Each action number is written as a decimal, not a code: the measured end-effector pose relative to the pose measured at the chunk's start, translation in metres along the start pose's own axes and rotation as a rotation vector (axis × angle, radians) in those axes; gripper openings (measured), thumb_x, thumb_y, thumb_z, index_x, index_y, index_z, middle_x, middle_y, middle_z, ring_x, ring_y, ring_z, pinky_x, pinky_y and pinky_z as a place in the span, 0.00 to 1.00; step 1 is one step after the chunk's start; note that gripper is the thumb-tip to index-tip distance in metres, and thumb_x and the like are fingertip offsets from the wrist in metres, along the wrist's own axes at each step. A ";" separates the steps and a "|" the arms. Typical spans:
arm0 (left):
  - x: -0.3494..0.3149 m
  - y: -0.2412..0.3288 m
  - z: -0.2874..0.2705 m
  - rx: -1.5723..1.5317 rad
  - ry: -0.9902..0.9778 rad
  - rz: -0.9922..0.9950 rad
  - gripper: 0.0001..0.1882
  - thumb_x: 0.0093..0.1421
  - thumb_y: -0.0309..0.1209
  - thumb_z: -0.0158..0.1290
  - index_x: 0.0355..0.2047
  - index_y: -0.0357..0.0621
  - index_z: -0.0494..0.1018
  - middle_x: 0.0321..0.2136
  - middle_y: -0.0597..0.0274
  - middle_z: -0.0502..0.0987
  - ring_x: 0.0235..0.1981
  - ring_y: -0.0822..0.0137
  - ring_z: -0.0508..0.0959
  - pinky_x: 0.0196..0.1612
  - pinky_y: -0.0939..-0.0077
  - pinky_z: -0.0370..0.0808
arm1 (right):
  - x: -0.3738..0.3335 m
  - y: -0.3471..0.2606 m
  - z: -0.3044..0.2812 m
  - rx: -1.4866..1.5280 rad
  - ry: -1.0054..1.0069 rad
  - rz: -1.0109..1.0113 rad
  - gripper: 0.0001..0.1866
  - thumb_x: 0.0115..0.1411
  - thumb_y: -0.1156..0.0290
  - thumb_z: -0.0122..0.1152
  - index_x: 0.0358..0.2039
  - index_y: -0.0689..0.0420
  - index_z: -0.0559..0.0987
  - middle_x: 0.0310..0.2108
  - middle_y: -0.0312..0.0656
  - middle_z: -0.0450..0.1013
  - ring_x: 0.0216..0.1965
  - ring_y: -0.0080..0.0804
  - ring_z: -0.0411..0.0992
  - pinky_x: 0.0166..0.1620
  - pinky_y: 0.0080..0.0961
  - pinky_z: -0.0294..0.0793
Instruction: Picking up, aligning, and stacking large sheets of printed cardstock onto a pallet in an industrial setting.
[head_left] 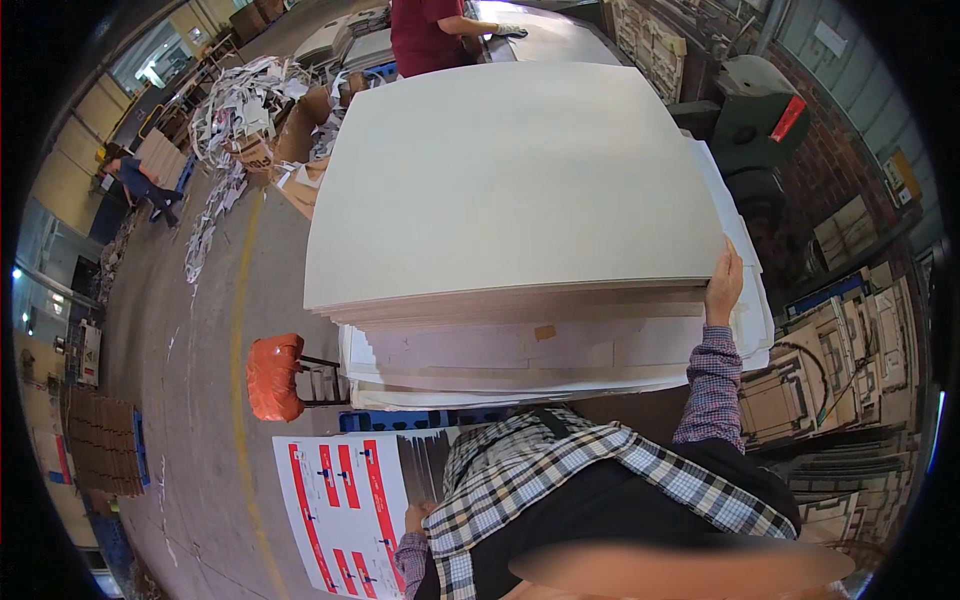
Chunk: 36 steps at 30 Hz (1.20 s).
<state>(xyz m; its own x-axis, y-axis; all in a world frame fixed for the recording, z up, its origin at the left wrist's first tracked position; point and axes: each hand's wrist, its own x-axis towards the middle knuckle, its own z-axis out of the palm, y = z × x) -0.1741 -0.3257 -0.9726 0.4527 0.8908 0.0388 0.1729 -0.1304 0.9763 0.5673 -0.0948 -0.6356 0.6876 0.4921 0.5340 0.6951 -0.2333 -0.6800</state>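
In front of me rises a tall stack of large white board sheets (510,180), its near edge showing many layers. My right hand (724,286) rests against the stack's right side near the front corner, fingers stretched along the edge. Low on the left, my left hand (417,516) is closed at a large printed sheet (352,515), white with red bands and a grey part. My checked shirt and body cover some of that sheet. Beneath the board stack lie wider pale sheets (480,345) on a blue pallet (420,420).
An orange-wrapped seat or pad (274,377) on a metal frame stands to the left. Paper scraps (245,110) are heaped behind it. A co-worker in dark red (425,35) is at the far table; another person (143,187) bends far left. Cutting-die boards (840,360) lean at right.
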 end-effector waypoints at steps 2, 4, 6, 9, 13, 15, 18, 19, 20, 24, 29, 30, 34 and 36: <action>0.014 -0.008 0.001 0.476 0.072 -0.762 0.15 0.52 0.40 0.62 0.37 0.45 0.83 0.28 0.56 0.83 0.31 0.65 0.82 0.36 0.71 0.78 | 0.002 0.008 -0.007 -0.008 0.023 -0.010 0.21 0.70 0.62 0.40 0.57 0.57 0.73 0.49 0.46 0.72 0.51 0.41 0.69 0.56 0.32 0.65; 0.020 -0.008 0.002 0.510 0.045 -0.759 0.17 0.55 0.44 0.60 0.35 0.44 0.83 0.28 0.58 0.83 0.30 0.66 0.83 0.35 0.70 0.78 | 0.003 0.004 -0.001 0.020 0.022 -0.023 0.21 0.70 0.62 0.40 0.56 0.57 0.73 0.49 0.46 0.72 0.51 0.41 0.69 0.56 0.32 0.65; 0.014 0.007 -0.003 0.265 0.164 -0.140 0.16 0.56 0.43 0.60 0.34 0.42 0.82 0.27 0.58 0.83 0.30 0.66 0.82 0.34 0.69 0.78 | -0.001 -0.011 0.017 0.057 -0.017 -0.043 0.21 0.70 0.62 0.41 0.56 0.57 0.73 0.48 0.45 0.72 0.50 0.40 0.69 0.55 0.31 0.65; 0.072 0.059 -0.004 0.247 0.006 -0.799 0.14 0.59 0.37 0.57 0.35 0.38 0.80 0.24 0.56 0.81 0.25 0.66 0.82 0.29 0.70 0.78 | 0.002 0.008 -0.013 -0.015 0.035 -0.045 0.21 0.70 0.63 0.41 0.57 0.57 0.73 0.47 0.46 0.72 0.50 0.40 0.69 0.55 0.31 0.65; 0.087 0.106 -0.012 0.039 0.162 -0.834 0.10 0.62 0.31 0.54 0.37 0.36 0.78 0.22 0.56 0.79 0.20 0.67 0.80 0.22 0.72 0.77 | 0.001 -0.002 -0.005 0.002 0.009 -0.003 0.21 0.70 0.63 0.41 0.57 0.58 0.73 0.48 0.46 0.72 0.50 0.40 0.69 0.55 0.31 0.65; 0.094 0.122 -0.012 0.051 0.182 -0.967 0.08 0.63 0.29 0.52 0.36 0.36 0.77 0.21 0.58 0.78 0.17 0.68 0.78 0.19 0.74 0.76 | 0.001 0.000 -0.003 0.025 0.001 -0.030 0.21 0.70 0.63 0.41 0.57 0.58 0.73 0.48 0.47 0.72 0.49 0.40 0.69 0.55 0.31 0.65; 0.096 0.138 -0.012 0.097 0.155 -0.977 0.09 0.63 0.31 0.53 0.36 0.36 0.76 0.20 0.59 0.77 0.17 0.69 0.78 0.18 0.73 0.76 | 0.002 0.005 -0.002 0.026 -0.004 -0.041 0.21 0.70 0.63 0.41 0.57 0.57 0.72 0.48 0.48 0.72 0.50 0.41 0.69 0.55 0.31 0.65; 0.086 0.135 -0.011 0.091 0.181 -0.985 0.09 0.63 0.31 0.53 0.36 0.36 0.76 0.20 0.59 0.77 0.17 0.69 0.78 0.18 0.73 0.76 | 0.002 0.004 0.002 0.044 -0.022 -0.049 0.21 0.70 0.63 0.41 0.57 0.57 0.72 0.48 0.48 0.72 0.50 0.41 0.69 0.55 0.31 0.65; 0.077 0.131 -0.009 0.051 0.189 -0.971 0.09 0.63 0.31 0.53 0.35 0.36 0.76 0.20 0.59 0.77 0.17 0.69 0.77 0.18 0.73 0.76 | 0.004 0.003 0.005 0.041 -0.025 -0.049 0.21 0.69 0.64 0.41 0.57 0.57 0.72 0.49 0.48 0.72 0.50 0.41 0.69 0.55 0.31 0.65; 0.059 0.142 0.003 -0.012 0.180 -0.985 0.11 0.62 0.33 0.54 0.29 0.35 0.77 0.17 0.60 0.76 0.17 0.69 0.77 0.18 0.74 0.75 | 0.010 0.009 -0.010 -0.036 -0.059 -0.039 0.21 0.69 0.64 0.42 0.57 0.57 0.72 0.50 0.49 0.72 0.52 0.44 0.69 0.56 0.31 0.65; 0.045 0.186 0.018 0.040 0.174 -1.150 0.15 0.61 0.33 0.54 0.23 0.33 0.77 0.19 0.54 0.79 0.18 0.69 0.78 0.19 0.73 0.75 | 0.025 -0.036 -0.052 -0.636 -0.017 -0.141 0.20 0.65 0.64 0.51 0.55 0.57 0.74 0.47 0.49 0.72 0.50 0.47 0.69 0.56 0.37 0.65; 0.039 0.183 0.018 0.089 0.161 -1.150 0.14 0.60 0.33 0.54 0.23 0.34 0.78 0.19 0.55 0.79 0.18 0.69 0.78 0.20 0.74 0.75 | 0.027 -0.052 -0.054 -0.566 0.055 -0.244 0.19 0.63 0.65 0.54 0.53 0.57 0.75 0.46 0.48 0.72 0.50 0.46 0.69 0.55 0.37 0.65; -0.030 0.137 0.022 0.059 0.348 -0.958 0.16 0.61 0.35 0.52 0.23 0.35 0.78 0.19 0.54 0.79 0.19 0.65 0.79 0.22 0.69 0.77 | 0.000 -0.116 -0.015 -0.265 -0.015 -0.536 0.14 0.60 0.69 0.59 0.46 0.58 0.78 0.45 0.46 0.72 0.49 0.44 0.69 0.54 0.36 0.65; -0.109 0.092 0.033 0.356 0.360 -0.702 0.19 0.61 0.40 0.50 0.25 0.37 0.79 0.19 0.51 0.79 0.20 0.61 0.80 0.25 0.61 0.77 | -0.030 -0.173 0.020 -0.146 -0.141 -0.576 0.12 0.60 0.71 0.60 0.44 0.59 0.80 0.43 0.45 0.73 0.48 0.43 0.70 0.54 0.35 0.66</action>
<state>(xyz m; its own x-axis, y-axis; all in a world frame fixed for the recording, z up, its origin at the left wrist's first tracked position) -0.1788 -0.4487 -0.8936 -0.1562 0.8918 -0.4245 0.5994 0.4272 0.6769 0.4223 -0.0520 -0.5440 0.1653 0.6773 0.7169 0.9753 -0.0044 -0.2207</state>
